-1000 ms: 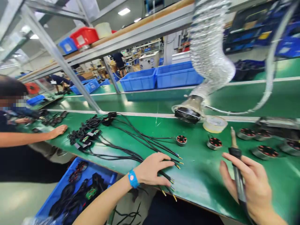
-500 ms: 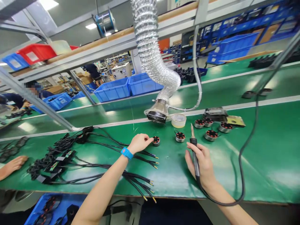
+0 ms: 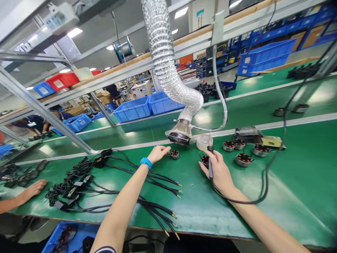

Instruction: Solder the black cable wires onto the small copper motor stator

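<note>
Green counter (image 3: 237, 207): long work surface, near edge running along the bottom of the view, far edge marked by a pale strip.

Ribbed extraction duct (image 3: 168, 66): hung from the overhead frame, nozzle (image 3: 181, 135) lowered close to the counter near the far edge, presumably to draw fumes from the spot directly in front of it.

Black wire harnesses (image 3: 110, 175): fanned across the left half of the counter, stripped yellow tips pointing toward the near edge and the middle, within reach.

Left hand (image 3: 158, 153): extended toward the far edge, fingers loosely curled and mostly closed, fingertips at a small round motor stator (image 3: 174, 154); touching or just short of it, cannot tell. Blue wrist strap (image 3: 145, 162) worn, probably for grounding.

Right hand (image 3: 219, 171): closed around the handle of a soldering iron (image 3: 210, 161), held upright like a pen, tip raised toward a pale round pot (image 3: 204, 141) beside the nozzle. Cable (image 3: 265, 175) looped clear over the counter to the right.

Second stator (image 3: 204, 160): just beside the right hand, partly hidden by it.

Further stators (image 3: 243, 159): grouped to the right, near the far edge.

Another person's hand (image 3: 35, 187): flat on the counter at the left end.
</note>
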Demonstrator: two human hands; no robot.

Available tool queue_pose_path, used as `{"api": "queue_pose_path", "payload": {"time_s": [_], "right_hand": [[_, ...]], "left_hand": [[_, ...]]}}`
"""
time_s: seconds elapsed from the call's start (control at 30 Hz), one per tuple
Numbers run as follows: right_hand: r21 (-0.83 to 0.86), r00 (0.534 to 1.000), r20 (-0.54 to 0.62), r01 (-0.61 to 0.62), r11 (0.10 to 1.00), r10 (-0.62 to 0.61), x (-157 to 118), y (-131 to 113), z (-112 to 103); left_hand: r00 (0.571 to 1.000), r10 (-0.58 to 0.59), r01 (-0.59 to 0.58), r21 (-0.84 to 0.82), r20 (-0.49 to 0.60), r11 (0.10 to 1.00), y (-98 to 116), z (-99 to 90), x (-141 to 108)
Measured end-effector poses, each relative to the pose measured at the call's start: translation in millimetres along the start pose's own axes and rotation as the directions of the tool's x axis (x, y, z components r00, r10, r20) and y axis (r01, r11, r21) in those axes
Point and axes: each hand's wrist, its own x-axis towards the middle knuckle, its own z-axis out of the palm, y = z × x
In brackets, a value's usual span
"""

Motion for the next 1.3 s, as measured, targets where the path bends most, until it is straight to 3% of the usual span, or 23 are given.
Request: {"api": "queue_pose_path", "payload": {"time_s": [0.17, 0.33, 0.47, 0.57, 0.63, 0.7, 0.77, 0.83, 0.93, 1.0, 1.07, 1.13, 1.3], "right_hand": [[0.060, 0.999, 0.033, -0.039, 0.997, 0.037, -3.2, 3.7, 1.5], [0.175, 0.994, 0.086, -0.076, 0.982, 0.061, -10.1, -7.8, -0.2], [0.300, 0.981, 0.194, -0.087, 0.950, 0.028, -18.3, -27.0, -3.2], [0.357, 0.963, 0.268, -0.087, 0.930, -0.012, -19.7, -41.3, -5.1], [0.374, 0.950, 0.309, -0.085, 0.923, -0.038, -17.6, -49.1, -4.6], [0.381, 0.937, 0.341, -0.069, 0.922, -0.071, -14.0, -54.4, -1.3], [0.391, 0.931, 0.347, -0.035, 0.920, -0.112, -10.0, -56.8, 5.5], [0.408, 0.932, 0.326, 0.013, 0.913, -0.159, -7.1, -56.3, 14.6], [0.438, 0.933, 0.283, 0.080, 0.896, -0.222, -5.6, -52.7, 26.4], [0.451, 0.938, 0.273, 0.073, 0.890, -0.215, -6.2, -50.6, 29.8], [0.463, 0.944, 0.275, 0.035, 0.885, -0.182, -7.4, -49.4, 29.8], [0.475, 0.947, 0.278, 0.009, 0.880, -0.159, -8.6, -48.7, 28.2], [0.508, 0.946, 0.289, -0.021, 0.861, -0.148, -9.6, -45.7, 26.4]], "left_hand": [[0.986, -0.080, 0.098, 0.121, -0.145, 0.988, -33.3, -21.2, -6.7], [0.981, -0.096, 0.118, 0.119, -0.170, 0.986, -53.7, -18.3, -14.4], [0.940, -0.073, 0.098, 0.059, -0.334, 0.993, -40.6, -20.5, -25.5], [0.878, -0.036, -0.036, -0.141, -0.477, 0.989, -13.3, -21.2, -45.3], [0.895, -0.023, -0.143, -0.335, -0.446, 0.931, 8.5, -16.8, -60.8], [0.942, 0.005, -0.144, -0.391, -0.335, 0.909, 28.0, -8.9, -73.6], [0.964, 0.020, -0.085, -0.232, -0.266, 0.969, 42.0, 0.2, -81.4], [0.956, 0.008, 0.009, 0.057, -0.295, 0.998, 49.4, 8.8, -84.6], [0.911, -0.011, 0.179, 0.371, -0.412, 0.911, 50.7, 20.6, -86.6], [0.891, 0.043, 0.165, 0.410, -0.452, 0.897, 48.6, 27.9, -88.1], [0.901, 0.127, 0.025, 0.343, -0.415, 0.939, 46.8, 34.3, -88.5], [0.928, 0.138, -0.081, 0.175, -0.346, 0.981, 46.4, 38.8, -86.2], [0.986, -0.124, 0.094, -0.244, -0.110, 0.965, 48.5, 42.9, -67.8]]}}
